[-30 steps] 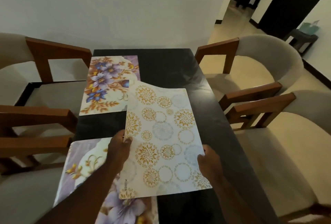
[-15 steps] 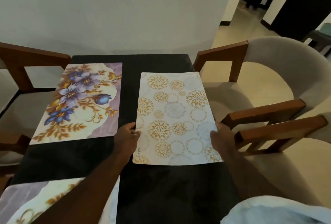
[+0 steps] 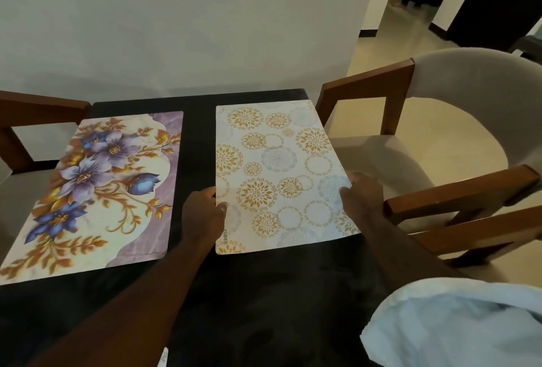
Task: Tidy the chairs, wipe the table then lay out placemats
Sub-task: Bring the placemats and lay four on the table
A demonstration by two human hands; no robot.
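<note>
So the circle-pattern placemat (image 3: 278,173) is down now: a second ago it was up in the air, curled and hanging over the corner of the other mat, and now it lies flat on the far right part of the table (image 3: 199,103), long side running away from the camera, its top edge close to the table's far edge. Both hands have kept hold of it. The left hand (image 3: 205,214) pinches the mat's left edge about two thirds of the way down, thumb on top of the print, fingers curled at the edge. The right hand (image 3: 362,199) has its fingers curled round the right edge at about the same height, right where the mat meets the table's side. There's small lettering along the near left corner of the mat. To its left sits the floral placemat (image 3: 96,190), purple and blue flowers with gold leaves, also flat, with a strip of dark tabletop between the two, so they're beside each other and not touching. On the right, a chair (image 3: 469,88) with a wooden arm and a pale curved back is pulled up near the table, and a second chair's arm (image 3: 484,229) shows just nearer the camera. A left-side chair (image 3: 38,103) pokes in by the floral mat. A light blue sleeve (image 3: 457,322) fills the lower right corner.
</note>
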